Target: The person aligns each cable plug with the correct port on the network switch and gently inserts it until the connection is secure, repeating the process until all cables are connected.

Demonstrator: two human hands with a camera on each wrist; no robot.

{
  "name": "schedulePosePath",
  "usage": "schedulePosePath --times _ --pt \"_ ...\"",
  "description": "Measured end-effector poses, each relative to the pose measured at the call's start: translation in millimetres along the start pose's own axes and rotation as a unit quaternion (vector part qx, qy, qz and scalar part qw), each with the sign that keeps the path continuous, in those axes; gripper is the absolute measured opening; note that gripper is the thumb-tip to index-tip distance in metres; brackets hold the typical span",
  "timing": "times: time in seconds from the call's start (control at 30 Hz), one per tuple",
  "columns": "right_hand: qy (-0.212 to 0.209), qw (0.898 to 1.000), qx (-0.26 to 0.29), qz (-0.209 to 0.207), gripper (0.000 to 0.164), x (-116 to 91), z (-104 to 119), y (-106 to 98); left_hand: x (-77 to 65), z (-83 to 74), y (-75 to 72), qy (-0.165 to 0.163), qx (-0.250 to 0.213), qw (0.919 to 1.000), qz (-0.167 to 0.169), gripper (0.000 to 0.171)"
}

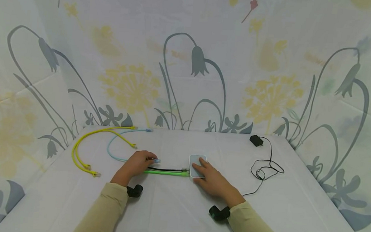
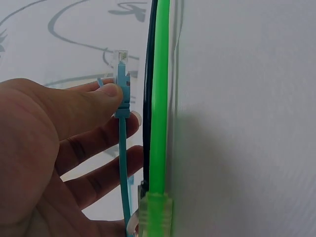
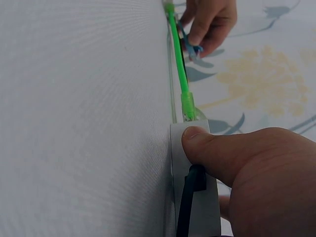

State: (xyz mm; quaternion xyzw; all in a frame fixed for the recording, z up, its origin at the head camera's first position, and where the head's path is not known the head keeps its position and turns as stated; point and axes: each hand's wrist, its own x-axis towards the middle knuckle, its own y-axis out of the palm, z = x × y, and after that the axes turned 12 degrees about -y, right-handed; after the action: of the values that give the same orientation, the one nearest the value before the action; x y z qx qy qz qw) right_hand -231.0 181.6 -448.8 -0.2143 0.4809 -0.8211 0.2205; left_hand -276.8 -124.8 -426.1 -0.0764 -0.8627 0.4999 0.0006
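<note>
Between thumb and fingers, my left hand pinches the plug end of a light blue Ethernet cable. The clear tip of that plug points away from the hand, toward the right in the head view. My right hand holds a small white router-like box, thumb on its near side and fingers across its top. A green Ethernet cable runs to the box's left side, with a black cable alongside it. In the right wrist view, a dark power cord enters the near side.
Two yellow Ethernet cables lie curved on the left of the white table. The blue cable's other plug is near the back edge. At the right are a black power adapter and its tangled cord.
</note>
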Motion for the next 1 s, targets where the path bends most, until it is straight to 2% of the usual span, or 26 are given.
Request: schedulePosePath --times 0.33,0.7,1.0 --pt "0.008 1.000 0.000 0.006 0.055 0 0 0 0.6 -11.7 7.1 -0.006 -0.011 0.9999 0.003 0.021" --pt "0.006 1.000 0.005 -0.001 0.054 0 0 0 6.0 -18.2 21.3 0.011 -0.012 0.9999 -0.002 0.020" --pt "0.002 1.000 0.002 -0.001 0.055 0 -1 1 6.7 -27.8 25.7 0.013 -0.012 0.9998 -0.004 0.021"
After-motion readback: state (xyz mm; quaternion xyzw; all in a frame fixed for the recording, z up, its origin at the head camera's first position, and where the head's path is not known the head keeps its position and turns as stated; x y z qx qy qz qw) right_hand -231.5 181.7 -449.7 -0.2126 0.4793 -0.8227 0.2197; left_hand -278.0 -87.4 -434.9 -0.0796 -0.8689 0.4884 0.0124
